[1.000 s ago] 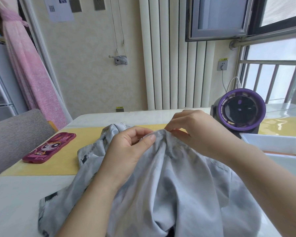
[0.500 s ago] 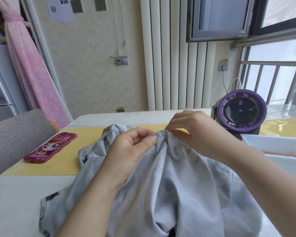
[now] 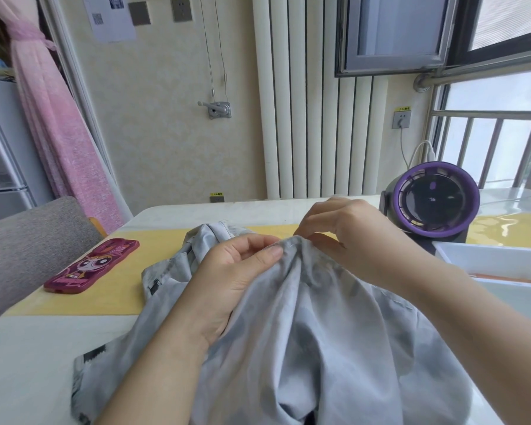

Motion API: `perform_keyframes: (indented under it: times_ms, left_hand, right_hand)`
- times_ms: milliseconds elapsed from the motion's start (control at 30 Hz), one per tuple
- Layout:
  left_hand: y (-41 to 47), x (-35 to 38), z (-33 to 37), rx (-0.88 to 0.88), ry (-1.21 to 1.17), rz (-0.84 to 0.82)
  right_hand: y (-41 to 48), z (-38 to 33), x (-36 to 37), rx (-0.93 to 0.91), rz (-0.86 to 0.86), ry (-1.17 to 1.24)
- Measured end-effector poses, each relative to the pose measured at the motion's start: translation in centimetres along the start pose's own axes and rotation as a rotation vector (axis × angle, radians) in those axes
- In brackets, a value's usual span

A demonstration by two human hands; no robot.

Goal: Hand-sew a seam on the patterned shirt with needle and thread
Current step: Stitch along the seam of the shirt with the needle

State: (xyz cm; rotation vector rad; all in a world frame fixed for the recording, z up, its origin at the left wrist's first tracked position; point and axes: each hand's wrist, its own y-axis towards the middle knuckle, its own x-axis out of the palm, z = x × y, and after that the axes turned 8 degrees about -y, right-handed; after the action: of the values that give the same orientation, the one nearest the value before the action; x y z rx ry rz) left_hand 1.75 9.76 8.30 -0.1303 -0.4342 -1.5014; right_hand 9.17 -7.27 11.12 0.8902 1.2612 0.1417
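Observation:
The grey patterned shirt (image 3: 313, 332) lies inside out and bunched on the table, lifted into a ridge between both hands. My left hand (image 3: 233, 277) pinches the raised fold between thumb and fingers. My right hand (image 3: 347, 237) has its fingertips curled onto the same fold just to the right, pinching at the seam edge. The needle and thread are too small to make out at the fingertips.
A pink phone case (image 3: 92, 265) lies on the yellow mat (image 3: 83, 299) at the left. A purple-rimmed fan (image 3: 432, 204) stands at the back right, with a white tray (image 3: 503, 271) in front of it. A grey chair (image 3: 22, 243) stands left of the table.
Both hands keep their hold on the fold; my right fingertips have shifted only slightly at the seam. The shirt has not moved.

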Motion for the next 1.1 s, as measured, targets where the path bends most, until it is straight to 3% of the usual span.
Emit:
perform_keyframes:
  times_ms: [233, 367, 467, 667, 800, 900, 1000, 1067, 1100]
  left_hand:
    - [-0.1, 0.1, 0.2, -0.122, -0.162, -0.026]
    - [0.2, -0.1, -0.1, -0.082, -0.18, -0.004]
    - [0.6, -0.2, -0.4, -0.029, -0.169, 0.051]
    - [0.6, 0.3, -1.0, 0.036, -0.138, 0.088]
    - [0.7, 0.2, -1.3, 0.061, 0.023, 0.124]
    - [0.9, -0.2, -1.5, 0.122, 0.189, 0.22]
    - [1.2, -0.9, -1.8, 0.167, 0.298, 0.28]
    - [1.4, -1.0, -2.0, 0.182, 0.343, 0.298]
    - [1.4, -1.0, -2.0, 0.189, 0.353, 0.299]
  right_hand:
    - [0.1, -1.1, -0.2, 0.069, -0.006, 0.061]
    - [0.1, -2.2, -0.4, 0.218, 0.026, 0.368]
    - [0.1, -2.8, -0.6, 0.275, -0.04, 0.538]
    - [0.1, -2.7, 0.7, 0.149, 0.03, 0.349]
    - [0.1, -2.8, 0.6, 0.285, 0.051, 0.435]
    - [0.8, -3.1, -0.5, 0.495, 0.175, 0.851]
    - [1.4, -3.6, -2.6, 0.62, 0.258, 1.599]
    - [1.4, -4.0, -3.7, 0.654, 0.112, 1.919]
    - [1.3, -4.2, -3.9, 0.656, -0.01, 1.948]
